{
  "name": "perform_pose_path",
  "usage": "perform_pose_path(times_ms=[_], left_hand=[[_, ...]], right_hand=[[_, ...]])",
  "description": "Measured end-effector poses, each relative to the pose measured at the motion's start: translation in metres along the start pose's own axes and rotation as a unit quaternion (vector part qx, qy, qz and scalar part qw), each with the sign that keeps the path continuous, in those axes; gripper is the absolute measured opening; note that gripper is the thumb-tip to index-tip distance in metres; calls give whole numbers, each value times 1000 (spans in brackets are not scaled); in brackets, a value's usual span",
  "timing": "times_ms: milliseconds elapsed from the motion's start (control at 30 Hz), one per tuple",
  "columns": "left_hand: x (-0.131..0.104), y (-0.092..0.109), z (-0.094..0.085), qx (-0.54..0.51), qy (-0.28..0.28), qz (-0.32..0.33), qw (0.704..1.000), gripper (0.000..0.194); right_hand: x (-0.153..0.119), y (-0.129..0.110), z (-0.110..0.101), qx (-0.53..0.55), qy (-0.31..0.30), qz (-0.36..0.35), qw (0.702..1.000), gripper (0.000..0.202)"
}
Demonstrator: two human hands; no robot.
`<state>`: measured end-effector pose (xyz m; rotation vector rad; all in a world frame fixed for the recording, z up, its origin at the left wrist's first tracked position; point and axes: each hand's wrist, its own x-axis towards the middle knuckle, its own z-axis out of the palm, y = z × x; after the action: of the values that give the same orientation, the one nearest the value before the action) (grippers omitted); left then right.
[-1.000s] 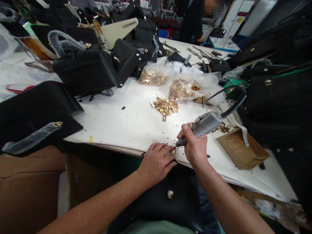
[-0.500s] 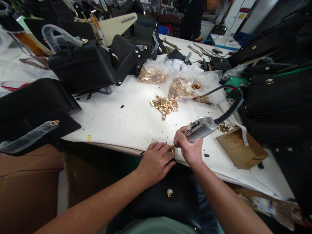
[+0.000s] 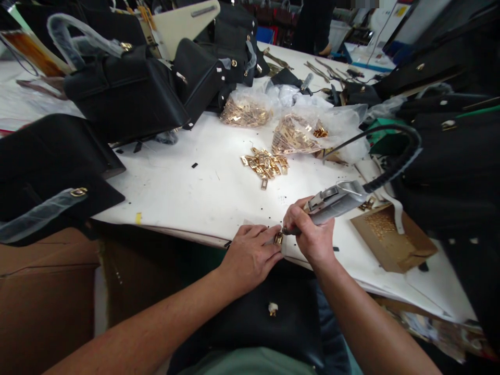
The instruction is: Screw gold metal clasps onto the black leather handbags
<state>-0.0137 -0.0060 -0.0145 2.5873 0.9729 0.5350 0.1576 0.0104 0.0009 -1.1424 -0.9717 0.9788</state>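
Power tool sat in my right hand, fingers wrapped round it, forearm at five o'clock. My left hand, forearm at eight o'clock, lay palm down, fingers slightly bent; gold clasp at its two o'clock, beside the fingertips. I could not tell if pinched.

Lit brightly across white-topped worktable, in deep shadow below; backed approx. ctr. by dk. handbags in a row, w/ pale plastic tub & blue-edged table upper R; flanked lower L by lg. cardbd. box.
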Motion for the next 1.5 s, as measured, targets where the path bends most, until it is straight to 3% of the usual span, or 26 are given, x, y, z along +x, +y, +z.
perform_pose_path(times_ms=[200,600,933,1167,1267,1367,1433,1500], left_hand=[[12,-4,-4,8,-47,-1,999,11],[14,-10,-3,-48,-58,-15,997,15],[15,-8,-4,-65,-74,-71,993,49],[15,-9,-1,-66,-69,-81,992,69],[16,-9,-1,-58,-68,-81,993,68],[16,-10,0,-54,-60,-74,994,66],[15,-11,2,-51,-50,-71,995,64],[15,-11,3,-47,-37,-73,996,61]], right_hand=[[0,-2,1,-3,1,3,1000,27],[-1,-1,0,-24,-12,-3,1000,30],[2,-18,0,17,25,-20,999,34],[-4,-28,-12,-2,99,79,992,33],[-2,-36,-25,-5,50,185,981,40],[2,-42,-39,-108,-65,259,958,46],[4,-40,-48,-279,-115,227,926,42],[3,-33,-55,-445,-129,149,873,42]])
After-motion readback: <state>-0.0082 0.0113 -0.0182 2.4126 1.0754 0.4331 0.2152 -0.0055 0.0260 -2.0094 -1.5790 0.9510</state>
